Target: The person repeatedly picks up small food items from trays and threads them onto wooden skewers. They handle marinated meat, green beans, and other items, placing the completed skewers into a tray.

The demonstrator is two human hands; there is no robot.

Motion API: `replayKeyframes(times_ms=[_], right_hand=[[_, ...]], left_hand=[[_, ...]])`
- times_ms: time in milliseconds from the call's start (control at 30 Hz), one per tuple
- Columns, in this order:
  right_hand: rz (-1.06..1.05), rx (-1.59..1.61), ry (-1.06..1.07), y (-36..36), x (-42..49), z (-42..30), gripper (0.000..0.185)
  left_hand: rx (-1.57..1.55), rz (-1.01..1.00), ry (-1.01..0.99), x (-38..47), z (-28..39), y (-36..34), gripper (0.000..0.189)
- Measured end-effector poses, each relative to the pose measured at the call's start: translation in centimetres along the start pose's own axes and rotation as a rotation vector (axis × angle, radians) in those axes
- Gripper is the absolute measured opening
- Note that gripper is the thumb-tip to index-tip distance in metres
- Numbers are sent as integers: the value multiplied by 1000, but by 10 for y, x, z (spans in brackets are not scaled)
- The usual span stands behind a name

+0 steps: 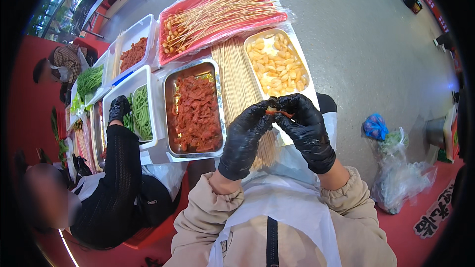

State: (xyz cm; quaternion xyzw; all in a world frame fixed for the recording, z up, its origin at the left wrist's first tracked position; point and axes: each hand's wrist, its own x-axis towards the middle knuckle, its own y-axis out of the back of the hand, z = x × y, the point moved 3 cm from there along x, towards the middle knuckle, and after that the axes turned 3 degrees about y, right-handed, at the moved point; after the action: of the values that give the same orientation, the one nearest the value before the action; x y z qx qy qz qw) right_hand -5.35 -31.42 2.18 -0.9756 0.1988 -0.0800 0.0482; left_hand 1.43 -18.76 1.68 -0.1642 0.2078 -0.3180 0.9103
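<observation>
My left hand (246, 139) and my right hand (306, 131), both in black gloves, meet above the table's near edge. Between their fingertips they pinch a thin strip of red marinated meat (277, 112) with a small pale piece, which looks like a garlic clove (272, 108), at it. Just beyond my right hand stands a tray of peeled garlic cloves (278, 66). Bamboo skewers (235, 78) lie in a thick bundle, their near ends partly behind my left hand. To the left of them is a steel tray (166, 92) holding marinated meat slices (196, 113).
A red tray (222, 39) at the back holds loaded skewers. White bins (155, 92) with cut green beans (141, 113) and a clear bin (152, 40) with meat stand left. A co-worker's gloved hand (118, 109) reaches into the bean bin. Plastic bags (400, 178) lie on the floor, right.
</observation>
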Motion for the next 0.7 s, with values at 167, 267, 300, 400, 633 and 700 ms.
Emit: replayKeyframes(times_ms=[167, 267, 300, 400, 633, 700], right_hand=[[7, 51, -39, -7, -2, 2, 28], [23, -106, 59, -12, 0, -5, 29], [31, -261, 151, -13, 1, -9, 30], [51, -442, 206, -19, 1, -18, 31], [-131, 85, -39, -32, -11, -8, 39], [-148, 110, -34, -36, -9, -13, 39]], left_hand=[[-43, 20, -89, -8, 3, 9, 29], [-72, -19, -80, -12, -1, 18, 26], [-67, -4, -81, -14, 0, 19, 27], [-57, 37, -92, -19, 3, 22, 27], [-46, 37, -92, -27, 2, 30, 23], [-14, 23, -78, -29, 3, 33, 23]])
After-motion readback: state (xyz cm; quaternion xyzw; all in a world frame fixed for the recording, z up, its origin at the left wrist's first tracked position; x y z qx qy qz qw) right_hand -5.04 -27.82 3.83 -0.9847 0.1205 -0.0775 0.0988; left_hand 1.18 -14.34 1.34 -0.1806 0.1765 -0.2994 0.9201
